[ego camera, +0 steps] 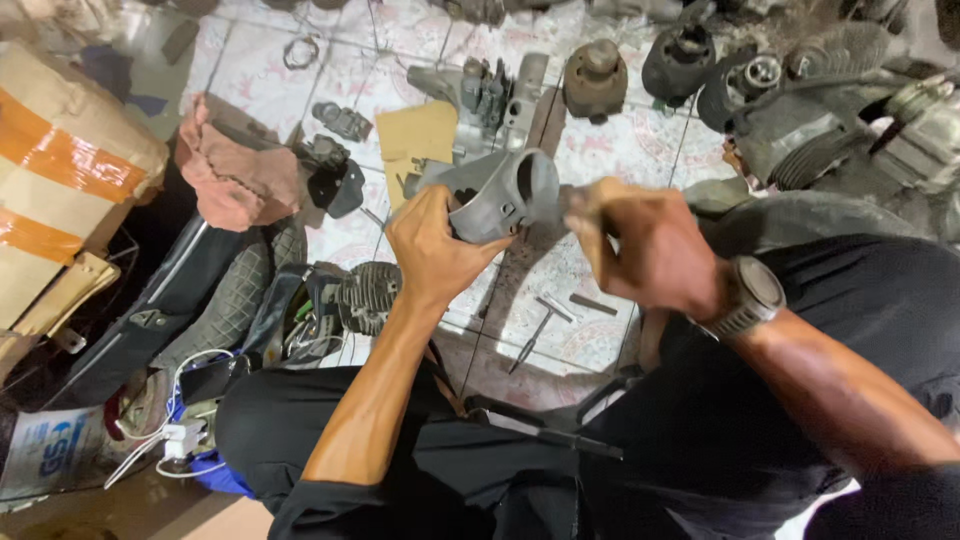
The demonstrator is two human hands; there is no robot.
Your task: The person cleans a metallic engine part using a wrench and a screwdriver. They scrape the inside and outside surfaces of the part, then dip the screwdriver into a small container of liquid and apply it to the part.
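Note:
My left hand [432,247] grips a grey cast-metal tubular engine part [505,192], held up over the tiled floor [560,290]. My right hand [640,245] is closed just to the right of it, its fingers at the part's open end; what it holds is blurred and hidden. A metal watch [748,297] sits on my right wrist. I am sitting in dark trousers [700,420] with my knees apart.
Engine cylinders and greasy motor parts [690,60] lie at the top right. A finned cylinder [368,296], a pink rag [235,180], a black seat [210,300] and a taped cardboard box [60,170] lie left. Small tools [545,318] rest between my knees.

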